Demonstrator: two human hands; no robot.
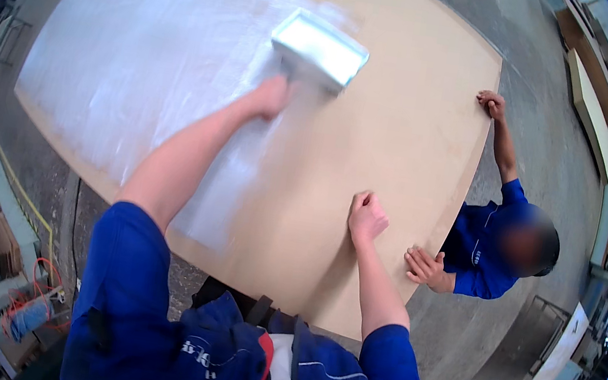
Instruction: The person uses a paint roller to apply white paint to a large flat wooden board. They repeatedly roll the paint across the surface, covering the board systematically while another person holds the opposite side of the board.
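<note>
My left hand, somewhat blurred, grips the handle of a box-shaped hand spreader with a pale, shiny top. Beneath it lies a large tan wood-based panel. A whitish wet coating covers much of the panel's left part, and the spreader is at that coating's right edge. My right hand is curled into a fist over the bare tan part, near the panel's front right. Nothing shows in its fingers; whether it rests on the panel I cannot tell.
A co-worker in blue stands at the panel's right edge, one hand on the far edge, the other hand on the near corner. Boards lean at the right. Orange hose and machinery stand at lower left.
</note>
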